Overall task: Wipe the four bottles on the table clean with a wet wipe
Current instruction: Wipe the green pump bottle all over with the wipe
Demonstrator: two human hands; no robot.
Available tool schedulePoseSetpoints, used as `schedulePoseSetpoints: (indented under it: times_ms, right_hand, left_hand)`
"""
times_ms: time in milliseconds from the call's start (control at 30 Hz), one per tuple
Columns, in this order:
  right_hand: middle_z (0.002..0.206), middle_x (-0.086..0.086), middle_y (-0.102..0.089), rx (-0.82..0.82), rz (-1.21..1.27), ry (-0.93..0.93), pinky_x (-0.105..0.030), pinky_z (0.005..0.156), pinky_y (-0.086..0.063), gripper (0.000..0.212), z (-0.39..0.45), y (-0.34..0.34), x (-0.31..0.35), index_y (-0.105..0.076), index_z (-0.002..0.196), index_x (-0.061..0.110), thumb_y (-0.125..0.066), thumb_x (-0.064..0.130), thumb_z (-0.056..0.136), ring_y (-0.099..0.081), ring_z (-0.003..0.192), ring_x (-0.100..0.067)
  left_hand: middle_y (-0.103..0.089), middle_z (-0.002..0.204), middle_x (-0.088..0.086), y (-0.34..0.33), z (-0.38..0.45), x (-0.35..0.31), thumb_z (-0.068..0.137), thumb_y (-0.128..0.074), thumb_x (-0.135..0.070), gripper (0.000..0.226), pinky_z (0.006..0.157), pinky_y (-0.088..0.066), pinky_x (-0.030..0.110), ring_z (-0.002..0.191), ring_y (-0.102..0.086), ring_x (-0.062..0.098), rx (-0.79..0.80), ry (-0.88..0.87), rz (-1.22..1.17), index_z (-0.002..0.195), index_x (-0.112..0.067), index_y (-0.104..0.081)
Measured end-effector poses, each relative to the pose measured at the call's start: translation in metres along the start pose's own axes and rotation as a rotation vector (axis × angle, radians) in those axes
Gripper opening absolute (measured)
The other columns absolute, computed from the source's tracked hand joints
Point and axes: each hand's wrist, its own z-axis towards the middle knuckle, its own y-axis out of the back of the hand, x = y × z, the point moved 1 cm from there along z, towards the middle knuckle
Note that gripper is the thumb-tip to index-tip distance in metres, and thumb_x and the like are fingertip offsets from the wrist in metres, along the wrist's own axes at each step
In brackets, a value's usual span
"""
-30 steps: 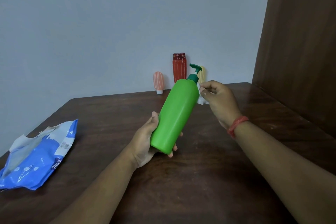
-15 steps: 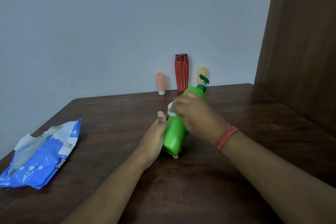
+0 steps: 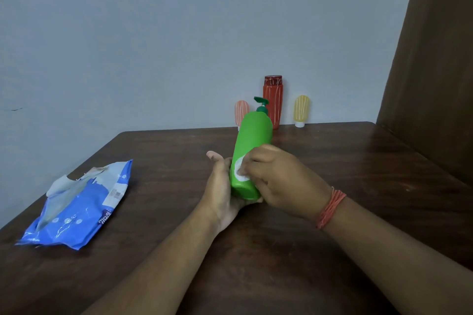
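Blue wipes pack [image 3: 76,202] sits near the left edge of the dark wooden table [image 3: 358,161], with lots of bare wood between it and the hands. Left hand [image 3: 222,186] cups the base of the green pump bottle [image 3: 252,146], held tilted above mid-table. Right hand [image 3: 279,181] is curled, pressing a white wet wipe [image 3: 240,170] onto its smooth lower side. Pink bottle [image 3: 241,111], red bottle [image 3: 273,100] and yellow bottle [image 3: 301,110] stand along the far edge by the wall.
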Motion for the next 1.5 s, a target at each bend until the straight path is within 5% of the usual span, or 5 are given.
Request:
schedulePoseSetpoints:
  times_ms: [400, 667, 833, 1067, 1500]
  right_hand:
    - [0.1, -0.012, -0.067, -0.154, -0.031, 0.212, -0.036, 0.082, -0.049, 0.012, -0.015, -0.001, -0.003, -0.07, 0.088, -0.001, -0.063, -0.009, 0.082, -0.06, 0.086, -0.029]
    - [0.1, -0.009, -0.07, -0.559, -0.128, -0.309, -0.027, 0.095, -0.044, 0.02, -0.019, 0.029, -0.061, -0.071, 0.093, 0.003, -0.063, -0.012, 0.083, -0.064, 0.099, -0.028]
    - [0.104, -0.01, -0.07, -0.257, -0.113, 0.05, -0.031, 0.09, -0.045, 0.021, -0.017, 0.005, -0.036, -0.072, 0.096, 0.001, -0.059, -0.009, 0.084, -0.06, 0.095, -0.025]
    - [0.104, -0.015, -0.069, -0.517, -0.263, -0.346, -0.015, 0.098, -0.031, 0.032, -0.012, 0.028, -0.074, -0.071, 0.104, -0.001, -0.057, -0.014, 0.078, -0.061, 0.096, -0.035]
    - [0.108, -0.012, -0.068, -0.32, -0.245, -0.2, -0.044, 0.087, -0.052, 0.044, -0.01, 0.014, -0.058, -0.071, 0.107, 0.0, -0.054, -0.016, 0.07, -0.057, 0.099, -0.035]
  left_hand:
    - [-0.072, 0.107, 0.017, 0.007, -0.004, -0.005, 0.092, -0.015, -0.076, 0.085, 0.065, -0.055, 0.039, 0.081, -0.069, 0.028, 0.153, -0.024, -0.196, 0.123, -0.014, -0.065]
    - [-0.068, 0.103, 0.025, -0.005, -0.011, 0.005, 0.093, -0.022, -0.067, 0.072, 0.057, -0.053, 0.039, 0.07, -0.063, 0.035, 0.383, 0.022, 0.038, 0.13, -0.016, -0.056]
    - [-0.069, 0.1, 0.023, 0.003, -0.007, 0.001, 0.094, -0.021, -0.067, 0.074, 0.057, -0.052, 0.038, 0.069, -0.063, 0.035, 0.307, -0.005, 0.08, 0.133, -0.013, -0.052]
    - [-0.066, 0.099, 0.021, -0.004, -0.008, 0.008, 0.09, -0.028, -0.065, 0.069, 0.06, -0.054, 0.042, 0.073, -0.065, 0.037, 0.317, -0.046, 0.272, 0.132, -0.013, -0.045]
    - [-0.067, 0.102, 0.021, -0.004, -0.007, 0.008, 0.089, -0.029, -0.065, 0.072, 0.06, -0.054, 0.041, 0.073, -0.066, 0.036, 0.268, -0.062, 0.323, 0.133, -0.01, -0.045]
